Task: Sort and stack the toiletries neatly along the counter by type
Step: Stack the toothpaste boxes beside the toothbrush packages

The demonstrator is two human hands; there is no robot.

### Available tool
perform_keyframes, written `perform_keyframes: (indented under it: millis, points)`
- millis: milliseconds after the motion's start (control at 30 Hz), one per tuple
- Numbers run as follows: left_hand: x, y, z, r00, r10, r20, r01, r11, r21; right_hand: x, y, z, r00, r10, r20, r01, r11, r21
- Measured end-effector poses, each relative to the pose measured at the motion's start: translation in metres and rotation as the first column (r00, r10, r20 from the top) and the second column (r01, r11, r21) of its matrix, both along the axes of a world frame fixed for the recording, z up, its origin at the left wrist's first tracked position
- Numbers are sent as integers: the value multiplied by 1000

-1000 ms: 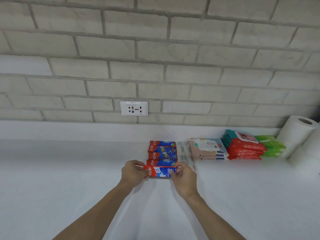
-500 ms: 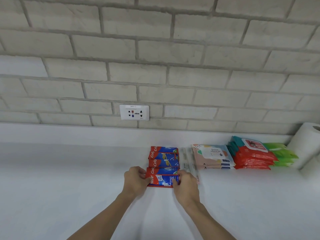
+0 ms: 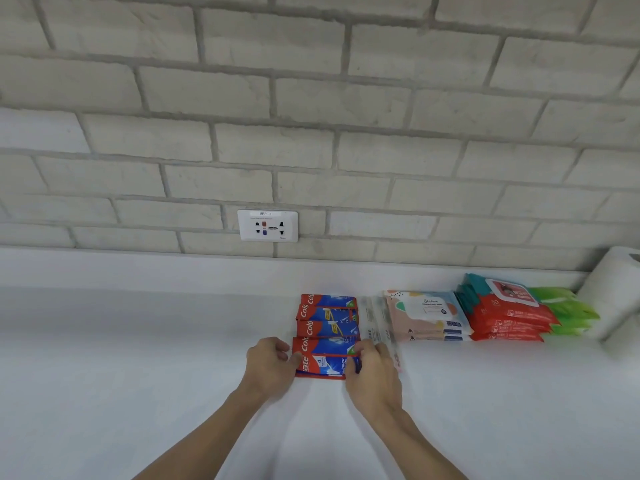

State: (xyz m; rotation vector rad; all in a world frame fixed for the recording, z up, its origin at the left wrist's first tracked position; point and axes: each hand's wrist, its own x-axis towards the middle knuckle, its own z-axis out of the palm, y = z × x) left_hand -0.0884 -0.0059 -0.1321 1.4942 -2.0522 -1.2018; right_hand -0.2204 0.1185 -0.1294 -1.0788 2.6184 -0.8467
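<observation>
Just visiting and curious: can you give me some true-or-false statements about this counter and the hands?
1. The left hand and right hand grip the nearest toothpaste box. True.
2. The green packs lie left of the toothpaste boxes. False: they lie at the right, beside the paper roll.
3. A wall socket sits on the brick wall. True.
4. The red wipe packs are stacked on the pastel packs. False: they sit beside them.

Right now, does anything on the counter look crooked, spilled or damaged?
Nothing stands out. The toothpaste boxes lie in a row; the left hand and right hand grip the nearest box by its ends. The wipes packs sit in tidy stacks. No spill or damage shows.
</observation>
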Motion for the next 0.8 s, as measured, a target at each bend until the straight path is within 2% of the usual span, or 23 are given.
perform_keyframes:
  millis: [200,300,467,667,800]
  points:
    - [1,-13,1,994,54,-96,-57,998,-27,-13,-16,8,999,35,38,-31,993,-110]
    - [-5,-23,4,993,46,-109,-52,997,-52,-24,-31,14,999,47,25,-43,993,-113]
    - [-25,-44,11,998,-1,-59,-6,994,-109,-44,-61,23,996,65,66,-60,996,-70]
    - [-54,-72,7,998,-2,-56,3,1000,8,-61,-87,22,990,135,35,-135,990,24]
    - [-71,-82,1,999,-37,-15,37,999,14,-65,-102,21,994,108,32,-110,990,93]
